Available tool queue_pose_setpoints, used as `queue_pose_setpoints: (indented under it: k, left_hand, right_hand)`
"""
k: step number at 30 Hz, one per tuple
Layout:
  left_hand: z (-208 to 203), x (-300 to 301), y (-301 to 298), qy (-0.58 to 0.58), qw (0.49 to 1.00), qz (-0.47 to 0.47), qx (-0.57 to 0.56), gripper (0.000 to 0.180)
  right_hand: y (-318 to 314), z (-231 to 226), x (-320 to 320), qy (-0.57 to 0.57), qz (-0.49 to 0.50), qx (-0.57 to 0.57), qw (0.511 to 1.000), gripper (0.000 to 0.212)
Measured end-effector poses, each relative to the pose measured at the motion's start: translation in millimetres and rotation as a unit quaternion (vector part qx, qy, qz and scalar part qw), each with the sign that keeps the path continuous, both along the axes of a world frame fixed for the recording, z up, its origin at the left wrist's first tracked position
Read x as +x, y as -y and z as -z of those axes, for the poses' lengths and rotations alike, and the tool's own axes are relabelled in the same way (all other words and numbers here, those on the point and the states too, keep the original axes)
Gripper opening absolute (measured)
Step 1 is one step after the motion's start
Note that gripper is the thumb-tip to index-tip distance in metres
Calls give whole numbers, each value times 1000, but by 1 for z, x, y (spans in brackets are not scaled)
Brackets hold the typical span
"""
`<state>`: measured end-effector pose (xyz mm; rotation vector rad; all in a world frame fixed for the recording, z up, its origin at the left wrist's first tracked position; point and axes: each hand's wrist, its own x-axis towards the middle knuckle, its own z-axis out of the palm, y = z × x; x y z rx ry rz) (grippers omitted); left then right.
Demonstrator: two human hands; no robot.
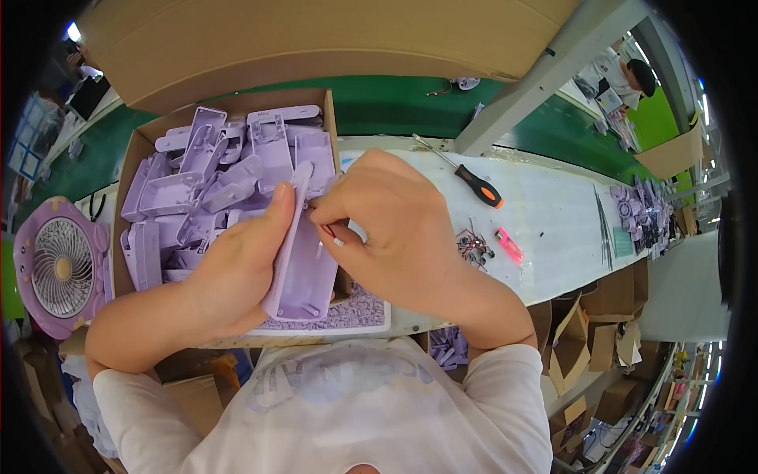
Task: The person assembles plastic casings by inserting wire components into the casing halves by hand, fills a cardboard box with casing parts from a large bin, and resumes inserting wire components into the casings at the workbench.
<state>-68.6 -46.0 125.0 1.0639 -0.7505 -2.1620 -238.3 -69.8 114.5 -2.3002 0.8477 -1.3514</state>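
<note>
My left hand (233,265) is closed round a long purple plastic housing (304,276), its hollow side turned toward my right hand. With bent, pinched fingers, my right hand (395,217) grips a small part with red and black wires and a white connector (338,241) at the housing's upper inner edge. The part's inner end is hidden by the fingers. Behind my left hand, a cardboard box (122,170) holds many similar purple housings (229,182). To the right lies a small heap of wired components (474,249).
A screwdriver (478,186) with a black and orange handle and a pink object (510,245) lie on the white worktop (553,213). A purple fan (63,265) stands at the left. A metal post (521,83) rises behind the bench. Another person (628,79) sits at the far right.
</note>
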Motion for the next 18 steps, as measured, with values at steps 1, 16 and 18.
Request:
queue_pose_setpoints:
  k: [1,16,18]
  left_hand:
    - [-1,-2,1,-1,1000,-1,1,55]
    - [7,4,6,-35,997,-32,54,46]
    - [5,1,5,-25,998,-42,37,46]
  right_hand:
    - [0,3,2,-6,10,-13,1000,16]
    - [10,3,8,-57,-12,99,993,23]
    - [7,6,9,-69,3,75,995,23]
